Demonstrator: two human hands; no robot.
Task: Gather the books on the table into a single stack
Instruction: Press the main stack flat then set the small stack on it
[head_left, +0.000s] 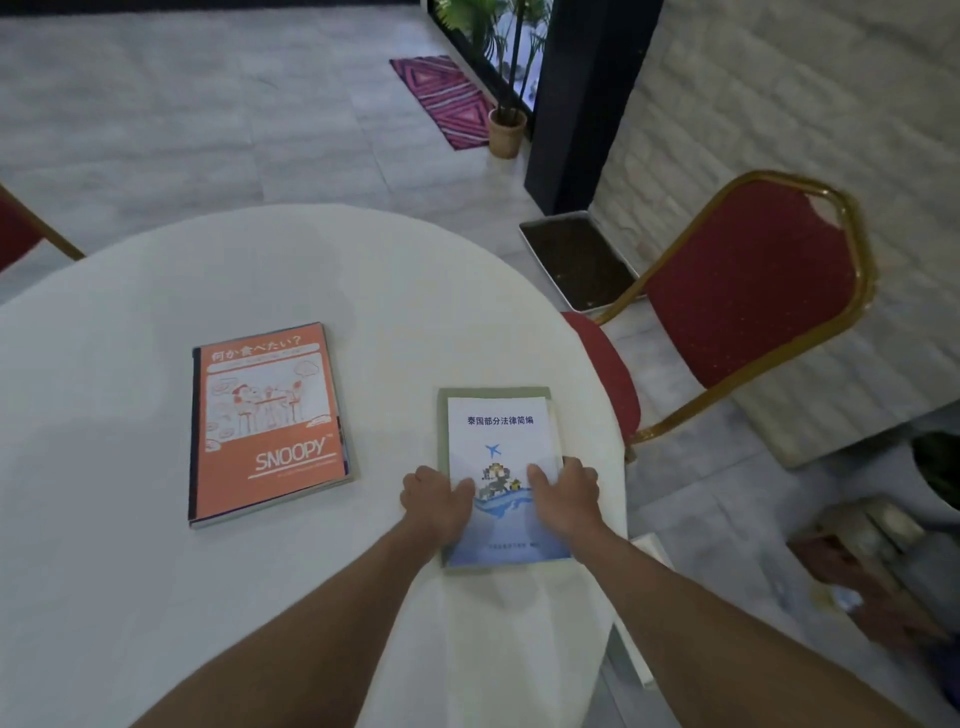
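Note:
An orange Snoopy notebook (267, 421) lies flat left of centre on the round white table (156, 571), on top of another thin book whose edge shows beneath it. To the right, a white and blue booklet (501, 431) rests on a larger grey-green book (442, 415) near the table's right edge. My left hand (436, 501) presses on the left edge of this pile, fingers spread flat. My right hand (563, 499) lies flat on the booklet's right side. Both hands cover the booklet's lower half.
A red chair with a gold frame (748, 312) stands at the table's right side, its seat partly under the edge. Another red chair (21, 228) shows at far left. A dark tray (576, 260), a potted plant (506, 130) and a pink rug (447, 98) sit on the floor beyond.

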